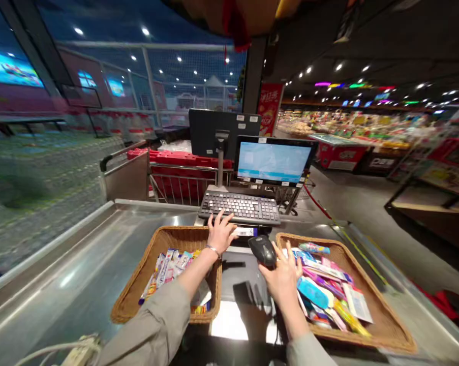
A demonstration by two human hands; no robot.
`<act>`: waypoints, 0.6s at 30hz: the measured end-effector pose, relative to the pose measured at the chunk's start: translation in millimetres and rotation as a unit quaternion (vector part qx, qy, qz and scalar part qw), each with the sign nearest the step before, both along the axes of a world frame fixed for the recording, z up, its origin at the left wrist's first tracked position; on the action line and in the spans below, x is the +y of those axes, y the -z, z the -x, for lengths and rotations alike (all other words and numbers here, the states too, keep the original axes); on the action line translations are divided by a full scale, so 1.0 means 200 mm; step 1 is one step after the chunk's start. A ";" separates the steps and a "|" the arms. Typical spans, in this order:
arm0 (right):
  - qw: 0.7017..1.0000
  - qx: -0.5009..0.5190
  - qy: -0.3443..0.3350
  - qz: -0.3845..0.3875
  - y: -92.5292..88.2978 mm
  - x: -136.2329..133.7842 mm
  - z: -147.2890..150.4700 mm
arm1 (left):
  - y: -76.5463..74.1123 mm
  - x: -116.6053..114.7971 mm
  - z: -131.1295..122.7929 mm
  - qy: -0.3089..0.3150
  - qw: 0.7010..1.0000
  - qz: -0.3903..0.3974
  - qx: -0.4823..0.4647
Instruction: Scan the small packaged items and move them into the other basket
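Note:
My left hand (220, 235) is over the front edge of a black keyboard (239, 206), fingers spread and holding nothing. Whether its fingertips touch the keys, I cannot tell. My right hand (284, 277) is beside a rounded black device (263, 250) that looks like a barcode scanner head. Its fingers are apart; any contact with the device is unclear. Under my left forearm stands a wicker basket (132, 297) of small packets (166, 267). Another wicker basket (395, 325), holding toothbrush packs and other colourful packaged items (324, 292), is at my right hand.
A lit monitor (277, 160) and a second screen seen from behind (210, 127) rise past the keyboard. Metal counter (95, 254) extends to the left. A cart with red crates (179, 173) stands behind. White cables (77, 351) lie at the lower left.

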State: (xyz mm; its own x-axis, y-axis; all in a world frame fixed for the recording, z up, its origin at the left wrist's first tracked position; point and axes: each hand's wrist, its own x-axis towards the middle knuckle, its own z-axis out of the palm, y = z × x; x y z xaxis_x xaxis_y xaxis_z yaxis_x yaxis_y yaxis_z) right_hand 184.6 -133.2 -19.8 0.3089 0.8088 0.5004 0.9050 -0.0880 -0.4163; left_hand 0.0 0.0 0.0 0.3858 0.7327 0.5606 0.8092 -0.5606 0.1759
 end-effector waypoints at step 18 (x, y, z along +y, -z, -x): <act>0.999 0.025 -0.011 0.018 -0.04 -0.02 0.01 | 0.00 -0.01 -0.03 0.016 1.000 -0.004 -0.002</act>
State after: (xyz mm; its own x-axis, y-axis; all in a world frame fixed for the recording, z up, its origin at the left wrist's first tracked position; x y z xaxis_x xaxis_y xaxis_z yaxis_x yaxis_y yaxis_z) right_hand 183.2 -137.3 -12.6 0.3149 0.8325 0.4558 0.8852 -0.0845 -0.4574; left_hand 5.0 -1.7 0.6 0.4060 0.7163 0.5676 0.7903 -0.5871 0.1756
